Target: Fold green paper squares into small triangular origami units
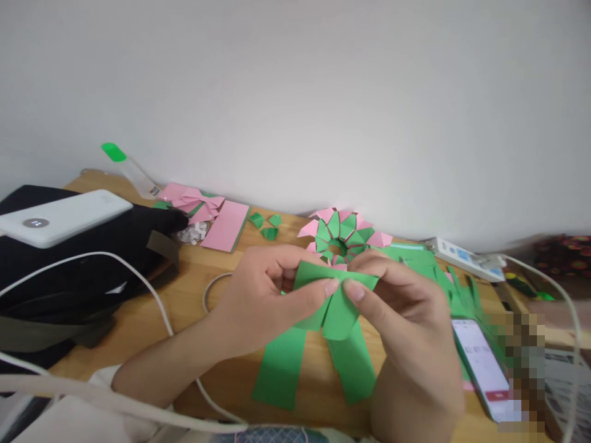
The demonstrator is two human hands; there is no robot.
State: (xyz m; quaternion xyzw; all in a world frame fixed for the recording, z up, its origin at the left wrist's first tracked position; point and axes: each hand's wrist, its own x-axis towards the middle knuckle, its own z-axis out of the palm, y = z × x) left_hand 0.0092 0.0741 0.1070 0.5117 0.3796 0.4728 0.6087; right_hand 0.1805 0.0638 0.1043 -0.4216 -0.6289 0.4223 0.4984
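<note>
A folded piece of green paper (pixel 339 317) is held up between both hands over the table. My left hand (pixel 272 301) pinches its left part, thumb on the near face and fingers behind. From the right, my right hand (pixel 397 304) grips it the same way, so the two thumb tips nearly meet along the middle crease. Below lie two green paper strips, one to the left (pixel 279 372) and one to the right (pixel 354 366). Just behind the hands sits a ring of folded pink and green paper (pixel 341 231), partly covered by them.
Pink paper pieces (pixel 226 226) and small green folded pieces (pixel 270 227) lie at back left. A power bank (pixel 69 215) rests on a black bag (pixel 138 258). To the right are green scraps (pixel 415 261), a power strip (pixel 468 259) and a phone (pixel 482 366). White cables cross the left.
</note>
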